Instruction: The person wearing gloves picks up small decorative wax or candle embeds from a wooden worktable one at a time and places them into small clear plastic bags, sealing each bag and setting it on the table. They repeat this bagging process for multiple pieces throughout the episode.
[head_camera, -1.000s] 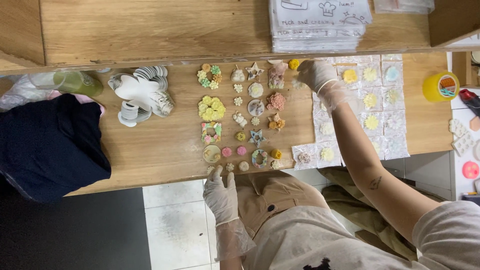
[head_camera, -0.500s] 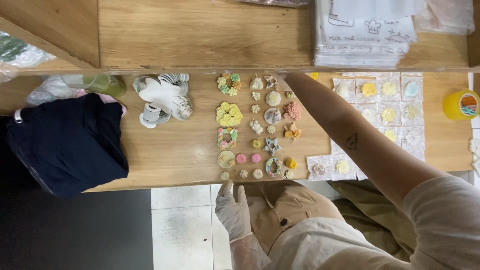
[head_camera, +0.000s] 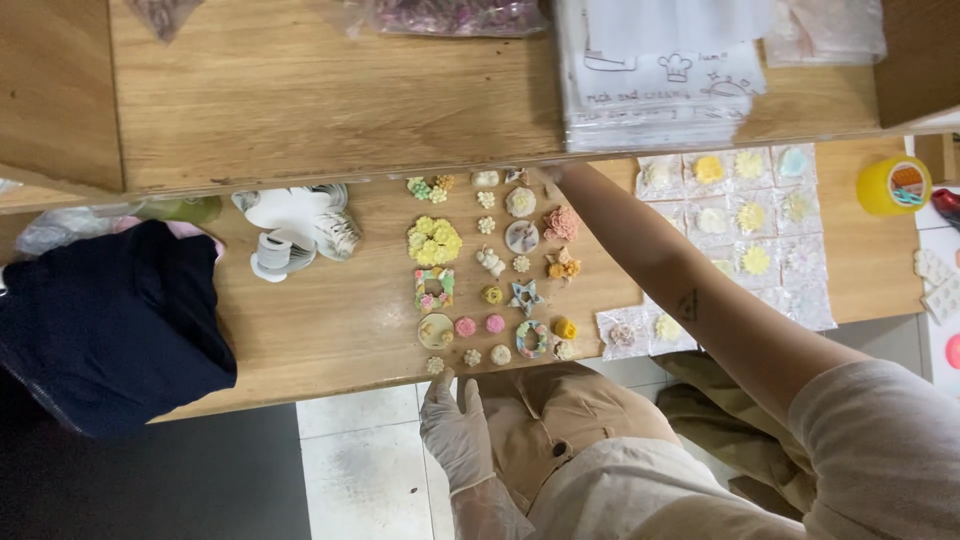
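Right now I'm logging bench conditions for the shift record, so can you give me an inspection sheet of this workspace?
Surface: light wooden table, upper wooden shelf overhanging its far edge.
Job's things: small pastel moulded flower and shape decorations in rows; more on clear plastic sheets.
Clutter: dark navy cloth bundle, white piping nozzles and cutters, yellow tape roll, stack of printed clear bags on the shelf.
Grips: left gloved hand rests at the table's near edge, open; right arm reaches under the shelf, hand hidden.
Cables: nothing seen.
Surroundings: pale tiled floor, tan apron on the lap.
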